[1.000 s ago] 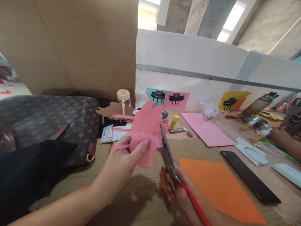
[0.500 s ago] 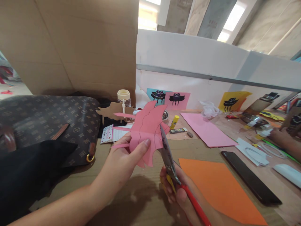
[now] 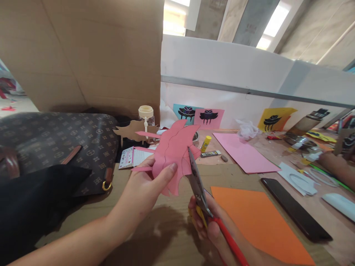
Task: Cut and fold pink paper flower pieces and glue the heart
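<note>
Between the thumb and fingers of my left hand (image 3: 151, 181) is a pink paper cutout (image 3: 173, 144) with wavy drawn lines, a scalloped edge and thin strips sticking out to the left. My right hand (image 3: 210, 225) grips scissors (image 3: 198, 188) with red and yellow on the handles. Their blades lie at the right edge of the cutout, pointing up and away from me. Part of the far blade is hidden by the paper. Below and right of the scissors lies an orange sheet (image 3: 257, 221).
A patterned bag (image 3: 58, 144) and black cloth (image 3: 41, 195) occupy the left. Rightward are a pink sheet (image 3: 244, 151), a yellow glue stick (image 3: 205, 144), an eraser (image 3: 224, 158) and a long dark case (image 3: 295, 208). Another person's hand (image 3: 332, 162) shows at far right. A cardboard panel (image 3: 97, 55) stands behind.
The pink cutout has shifted and tilted very slightly in my left hand's hold. The scissors stay nearly in place at its right edge.
</note>
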The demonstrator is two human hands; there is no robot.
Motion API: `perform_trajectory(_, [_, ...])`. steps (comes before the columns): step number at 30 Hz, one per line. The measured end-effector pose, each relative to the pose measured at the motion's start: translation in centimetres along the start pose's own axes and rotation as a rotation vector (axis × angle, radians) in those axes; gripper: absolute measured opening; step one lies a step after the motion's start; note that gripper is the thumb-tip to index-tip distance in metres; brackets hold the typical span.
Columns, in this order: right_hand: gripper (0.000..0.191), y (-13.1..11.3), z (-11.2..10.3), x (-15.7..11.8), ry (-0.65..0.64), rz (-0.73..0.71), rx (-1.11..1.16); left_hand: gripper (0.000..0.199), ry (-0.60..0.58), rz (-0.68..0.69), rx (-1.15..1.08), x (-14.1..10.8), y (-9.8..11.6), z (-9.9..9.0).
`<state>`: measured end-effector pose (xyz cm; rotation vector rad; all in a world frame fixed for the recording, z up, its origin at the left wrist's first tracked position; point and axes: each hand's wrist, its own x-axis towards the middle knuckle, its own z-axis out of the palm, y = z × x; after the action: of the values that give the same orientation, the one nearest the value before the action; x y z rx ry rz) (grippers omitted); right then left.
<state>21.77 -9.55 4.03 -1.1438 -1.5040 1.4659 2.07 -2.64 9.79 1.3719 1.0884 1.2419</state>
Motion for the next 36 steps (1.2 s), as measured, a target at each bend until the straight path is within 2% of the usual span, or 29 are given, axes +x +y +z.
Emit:
perform_trajectory(7, [0.078, 0.6, 0.3, 0.8, 0.018, -0.008, 0.015, 0.024, -0.014, 0.011, 0.035, -0.1, -0.2, -0.2])
perform_trajectory(17, [0.073, 0.7, 0.1, 0.4, 0.006, 0.000, 0.040, 0.020, -0.040, 0.033, -0.017, 0.0, 0.1, -0.1])
perform_trajectory(23, [0.075, 0.3, 0.0, 0.3, -0.004, 0.026, 0.050, 0.023, -0.044, 0.015, 0.000, 0.0, -0.4, -0.3])
perform_trajectory(36, [0.079, 1.2, 0.1, 0.7, -0.005, 0.038, 0.060, 0.027, -0.066, 0.018, 0.001, 0.1, -0.8, -0.5])
